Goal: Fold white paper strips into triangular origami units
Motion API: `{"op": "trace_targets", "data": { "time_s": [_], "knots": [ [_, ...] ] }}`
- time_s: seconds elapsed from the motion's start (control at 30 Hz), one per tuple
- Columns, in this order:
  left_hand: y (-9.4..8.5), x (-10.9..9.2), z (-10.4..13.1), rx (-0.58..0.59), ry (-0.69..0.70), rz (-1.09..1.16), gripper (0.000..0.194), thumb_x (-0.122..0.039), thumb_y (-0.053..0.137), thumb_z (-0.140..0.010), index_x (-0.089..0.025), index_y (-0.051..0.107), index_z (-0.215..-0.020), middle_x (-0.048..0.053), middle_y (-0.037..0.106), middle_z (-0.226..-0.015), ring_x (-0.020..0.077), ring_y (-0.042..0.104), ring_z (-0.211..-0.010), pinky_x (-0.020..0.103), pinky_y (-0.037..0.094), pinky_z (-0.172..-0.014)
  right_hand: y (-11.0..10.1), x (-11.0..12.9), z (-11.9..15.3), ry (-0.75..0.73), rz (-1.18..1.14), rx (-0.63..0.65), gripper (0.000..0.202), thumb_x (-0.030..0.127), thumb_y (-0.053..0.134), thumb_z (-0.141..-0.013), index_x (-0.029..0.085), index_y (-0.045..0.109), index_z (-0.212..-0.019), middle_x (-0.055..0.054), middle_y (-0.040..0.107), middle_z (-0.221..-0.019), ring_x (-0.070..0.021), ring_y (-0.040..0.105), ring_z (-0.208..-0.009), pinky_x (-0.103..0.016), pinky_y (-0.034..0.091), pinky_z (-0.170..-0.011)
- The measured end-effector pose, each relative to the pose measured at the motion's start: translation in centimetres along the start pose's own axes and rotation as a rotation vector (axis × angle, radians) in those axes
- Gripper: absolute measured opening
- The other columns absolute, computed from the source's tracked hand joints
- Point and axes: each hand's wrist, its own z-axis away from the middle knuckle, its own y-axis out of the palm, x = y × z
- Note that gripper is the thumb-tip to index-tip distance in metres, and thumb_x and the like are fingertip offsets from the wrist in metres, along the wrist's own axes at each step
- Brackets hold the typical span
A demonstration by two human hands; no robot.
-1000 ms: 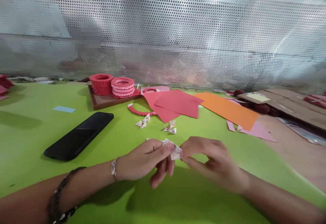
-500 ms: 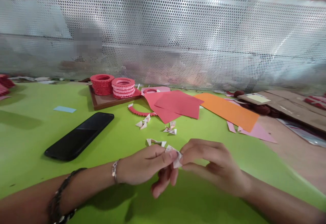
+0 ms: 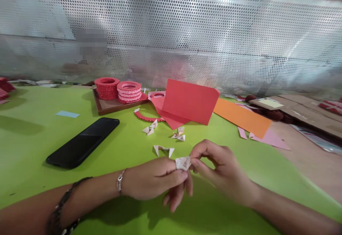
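Between my two hands is a small folded piece of white printed paper (image 3: 182, 163). My left hand (image 3: 157, 179) pinches its lower left part between thumb and fingers, and the other fingers curl below. At its right corner, the thumb and fingertips of my right hand (image 3: 223, 172) are closed on the paper. Just beyond lies a folded white paper strip with pointed ends (image 3: 163, 148). Farther off rest two small folded paper pieces, one on the left (image 3: 151, 129) and one on the right (image 3: 179, 134).
A black phone (image 3: 84, 142) lies left on the green table (image 3: 128, 139). Behind it, a brown tray (image 3: 100, 105) bears stacked red rings (image 3: 107, 89) and pink rings (image 3: 129, 93). A red sheet (image 3: 190, 101) stands tilted up near an orange sheet (image 3: 242, 119). A perforated metal panel (image 3: 171, 32) closes the back.
The folded paper has turned in my fingers and lies flatter, with my right hand's fingers more bent. The top red sheet has lifted from lying flat to standing up.
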Motion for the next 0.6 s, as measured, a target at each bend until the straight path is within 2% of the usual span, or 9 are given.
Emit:
{"op": "trace_targets", "data": {
  "time_s": [0.17,0.33,0.47,0.6],
  "knots": [
    [0.10,-0.22,-0.03,-0.083,-0.097,-0.160,0.029,-0.017,0.026,-0.086,-0.012,0.049,-0.070,-0.003,0.047,-0.049,0.0057,0.043,-0.045,0.015,0.038,-0.048,0.17,-0.23,-0.12,0.057,-0.017,0.036,0.007,0.011,0.050,-0.076,0.017,0.048,-0.071,0.003,0.052,-0.057,-0.0065,0.049,-0.050,-0.016,0.041,-0.045],
    [0.22,0.12,-0.18,-0.188,-0.038,-0.255,0.022,-0.021,0.032,-0.085,-0.014,0.047,-0.071,-0.002,0.050,-0.056,0.0058,0.043,-0.046,0.015,0.036,-0.044,0.27,-0.23,-0.14,0.118,-0.105,0.089,0.007,0.012,0.048,-0.077,0.017,0.045,-0.074,0.004,0.054,-0.056,-0.0063,0.050,-0.048,-0.016,0.040,-0.044],
    [0.30,0.36,-0.40,-0.301,-0.016,-0.181,0.014,-0.020,0.035,-0.083,-0.015,0.042,-0.073,-0.003,0.049,-0.056,0.0048,0.042,-0.042,0.014,0.035,-0.039,0.26,-0.27,0.00,0.145,-0.118,0.110,0.007,0.011,0.046,-0.077,0.017,0.043,-0.076,0.004,0.052,-0.056,-0.0068,0.048,-0.049,-0.017,0.038,-0.045],
    [0.27,0.48,-0.54,-0.252,0.022,-0.058,0.019,-0.024,0.033,-0.085,-0.014,0.043,-0.072,-0.003,0.049,-0.053,0.0045,0.043,-0.040,0.012,0.037,-0.038,0.16,-0.21,0.06,0.121,-0.250,0.163,0.006,0.011,0.041,-0.081,0.017,0.042,-0.081,0.002,0.054,-0.062,-0.0079,0.052,-0.056,-0.019,0.040,-0.049]
  ]
}}
